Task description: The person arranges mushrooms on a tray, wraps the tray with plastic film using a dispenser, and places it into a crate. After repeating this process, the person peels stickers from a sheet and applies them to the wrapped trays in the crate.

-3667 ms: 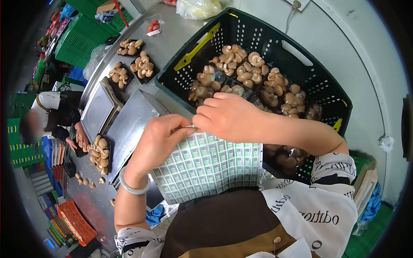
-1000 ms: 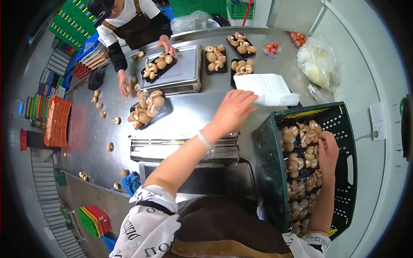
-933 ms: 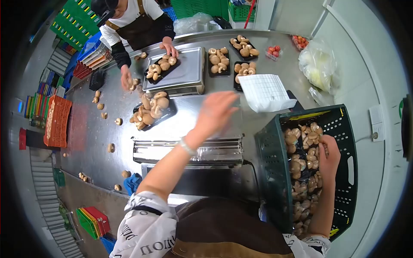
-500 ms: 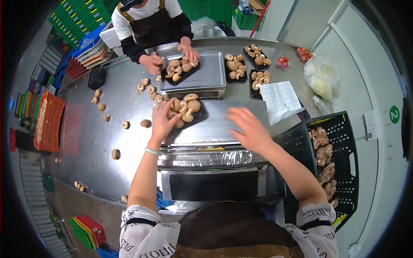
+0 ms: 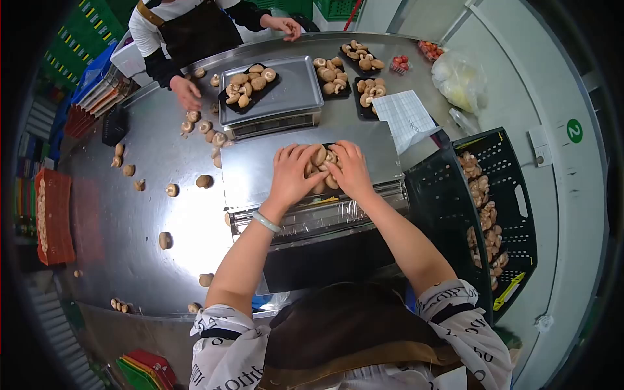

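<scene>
My left hand (image 5: 294, 174) and my right hand (image 5: 352, 171) curl round a tray of mushrooms from either side, fingers and thumbs on the brown mushrooms (image 5: 320, 156). Most of the black tray is hidden beneath them. It sits just above the front of a metal plate (image 5: 260, 159), close to a roll of clear film (image 5: 299, 224). Past the plate, a second mushroom tray (image 5: 252, 88) rests on a weighing scale (image 5: 305, 97).
A co-worker's hand (image 5: 187, 93) is left of the scale, among loose mushrooms. More filled trays (image 5: 331, 78) stand right of the scale, near a paper sheet (image 5: 404, 112). At right, a dark crate (image 5: 520, 221) holds mushrooms; an orange crate (image 5: 57, 218) stands far left.
My right hand has come in from the right onto the mushroom tray, joining my left. The tray has moved right and nearer the film roll. The co-worker's hands have left the tray on the scale.
</scene>
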The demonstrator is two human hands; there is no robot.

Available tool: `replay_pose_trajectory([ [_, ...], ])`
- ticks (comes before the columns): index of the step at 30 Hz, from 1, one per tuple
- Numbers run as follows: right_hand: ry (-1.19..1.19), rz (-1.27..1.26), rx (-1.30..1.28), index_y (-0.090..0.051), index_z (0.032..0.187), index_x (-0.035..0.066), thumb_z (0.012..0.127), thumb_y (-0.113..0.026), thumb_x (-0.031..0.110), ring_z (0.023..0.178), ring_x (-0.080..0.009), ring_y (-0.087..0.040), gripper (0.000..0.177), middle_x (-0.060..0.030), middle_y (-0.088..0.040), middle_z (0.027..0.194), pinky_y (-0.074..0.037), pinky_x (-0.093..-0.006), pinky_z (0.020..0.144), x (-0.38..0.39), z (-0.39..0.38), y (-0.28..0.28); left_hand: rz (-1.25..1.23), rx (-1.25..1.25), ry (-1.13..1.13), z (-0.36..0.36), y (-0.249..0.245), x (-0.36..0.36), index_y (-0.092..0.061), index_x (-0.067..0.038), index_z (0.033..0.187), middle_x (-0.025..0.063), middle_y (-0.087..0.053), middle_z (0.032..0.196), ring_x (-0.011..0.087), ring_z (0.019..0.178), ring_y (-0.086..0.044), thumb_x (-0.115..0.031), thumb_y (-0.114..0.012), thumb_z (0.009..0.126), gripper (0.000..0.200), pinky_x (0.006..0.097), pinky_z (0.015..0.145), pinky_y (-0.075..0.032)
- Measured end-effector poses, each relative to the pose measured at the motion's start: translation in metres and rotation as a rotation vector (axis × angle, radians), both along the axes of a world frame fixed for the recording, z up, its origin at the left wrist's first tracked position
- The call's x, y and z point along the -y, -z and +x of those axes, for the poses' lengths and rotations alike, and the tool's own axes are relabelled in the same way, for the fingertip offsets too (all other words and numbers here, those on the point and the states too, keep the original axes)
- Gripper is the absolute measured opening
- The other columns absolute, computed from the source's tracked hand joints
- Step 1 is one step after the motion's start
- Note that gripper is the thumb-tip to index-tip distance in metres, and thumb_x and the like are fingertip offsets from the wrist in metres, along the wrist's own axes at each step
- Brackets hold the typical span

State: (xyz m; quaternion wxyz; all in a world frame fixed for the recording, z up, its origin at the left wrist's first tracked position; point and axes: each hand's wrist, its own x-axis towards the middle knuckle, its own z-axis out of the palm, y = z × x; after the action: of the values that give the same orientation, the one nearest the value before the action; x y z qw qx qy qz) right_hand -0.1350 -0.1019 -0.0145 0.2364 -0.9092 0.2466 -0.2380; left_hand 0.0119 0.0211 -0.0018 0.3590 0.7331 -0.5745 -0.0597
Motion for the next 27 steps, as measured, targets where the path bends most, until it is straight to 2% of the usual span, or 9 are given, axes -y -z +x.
replay_pose_trajectory([
  [2,-0.038,0.019,0.025,-0.054,0.123,0.004,0.085,-0.066,0.026,0.122,-0.0354,-0.045,0.045,-0.0163,-0.050,0.128,-0.035,-0.0457,0.103,0.007,-0.002,0.000,0.058,0.031,-0.021,-0.004,-0.005,0.000,-0.053,-0.013,0.131,0.0080,-0.055,0.131,0.0294,0.127,-0.044,-0.036,-0.069,0.083,0.055,0.0484,0.111,-0.026],
  [6,-0.038,0.102,0.129,-0.049,0.129,0.002,0.086,-0.065,0.026,0.125,-0.0375,-0.043,0.052,-0.0194,-0.047,0.134,-0.035,-0.0446,0.105,0.021,-0.037,-0.014,-0.209,-0.630,-0.095,0.010,-0.001,-0.032,-0.054,-0.008,0.130,0.0143,-0.054,0.130,0.0296,0.125,-0.046,-0.028,-0.069,0.084,0.052,0.0389,0.104,-0.037],
  [8,0.047,0.130,0.135,-0.046,0.131,0.002,0.087,-0.065,0.024,0.124,-0.0377,-0.044,0.053,-0.0192,-0.047,0.133,-0.035,-0.0434,0.106,0.029,-0.068,-0.040,-0.189,-0.610,-0.340,0.028,-0.008,-0.075,-0.059,-0.003,0.121,0.0152,-0.061,0.118,0.0250,0.113,-0.056,-0.023,-0.068,0.087,0.041,0.0359,0.094,-0.045],
  [11,0.181,0.105,-0.121,-0.061,0.105,0.001,0.084,-0.069,0.028,0.107,-0.0326,-0.052,0.035,-0.0123,-0.059,0.106,-0.040,-0.0428,0.092,0.026,-0.125,-0.044,0.232,-0.428,-0.784,0.024,-0.021,-0.142,-0.069,0.001,0.091,0.0129,-0.068,0.083,0.0237,0.083,-0.065,-0.020,-0.071,0.084,0.023,0.0376,0.076,-0.050],
  [13,0.280,0.060,-0.382,-0.066,0.093,0.002,0.082,-0.071,0.033,0.100,-0.0298,-0.053,0.033,-0.0102,-0.060,0.096,-0.041,-0.0419,0.086,0.009,-0.147,-0.043,0.295,0.047,-0.796,-0.007,-0.008,-0.166,-0.069,0.001,0.077,0.0128,-0.066,0.073,0.0283,0.074,-0.061,-0.022,-0.076,0.078,0.024,0.0400,0.068,-0.049],
  [19,0.178,0.057,-0.277,-0.066,0.082,0.005,0.084,-0.068,0.033,0.086,-0.0272,-0.057,0.028,-0.0092,-0.061,0.083,-0.040,-0.0384,0.081,-0.013,-0.128,0.017,0.263,-0.057,-0.568,-0.039,0.027,-0.132,-0.064,0.001,0.071,0.0153,-0.060,0.072,0.0339,0.071,-0.056,-0.022,-0.075,0.078,0.026,0.0430,0.069,-0.044],
  [21,0.122,0.492,-0.254,-0.063,0.079,0.004,0.089,-0.063,0.026,0.077,-0.0249,-0.057,0.024,-0.0082,-0.060,0.078,-0.041,-0.0356,0.075,0.002,-0.133,0.009,0.513,-0.335,-0.495,-0.019,0.008,-0.131,-0.060,0.001,0.073,0.0144,-0.060,0.072,0.0298,0.069,-0.057,-0.023,-0.062,0.089,0.029,0.0370,0.067,-0.043],
  [23,-0.049,1.054,-0.034,-0.055,0.075,0.004,0.095,-0.054,0.017,0.064,-0.0193,-0.052,0.023,-0.0040,-0.054,0.068,-0.041,-0.0304,0.065,0.019,-0.148,-0.020,0.305,-0.915,-0.225,0.007,-0.018,-0.144,-0.056,-0.002,0.072,0.0089,-0.059,0.068,0.0215,0.066,-0.057,-0.025,-0.060,0.092,0.030,0.0323,0.065,-0.044],
  [27,-0.344,1.485,0.527,-0.052,0.086,0.003,0.098,-0.050,0.018,0.069,-0.0181,-0.050,0.019,-0.0029,-0.051,0.070,-0.042,-0.0317,0.071,0.038,-0.140,-0.082,0.143,-1.305,0.074,0.033,-0.107,-0.122,-0.051,-0.010,0.074,0.0080,-0.060,0.069,0.0167,0.068,-0.058,-0.024,-0.054,0.096,0.026,0.0286,0.067,-0.045],
])
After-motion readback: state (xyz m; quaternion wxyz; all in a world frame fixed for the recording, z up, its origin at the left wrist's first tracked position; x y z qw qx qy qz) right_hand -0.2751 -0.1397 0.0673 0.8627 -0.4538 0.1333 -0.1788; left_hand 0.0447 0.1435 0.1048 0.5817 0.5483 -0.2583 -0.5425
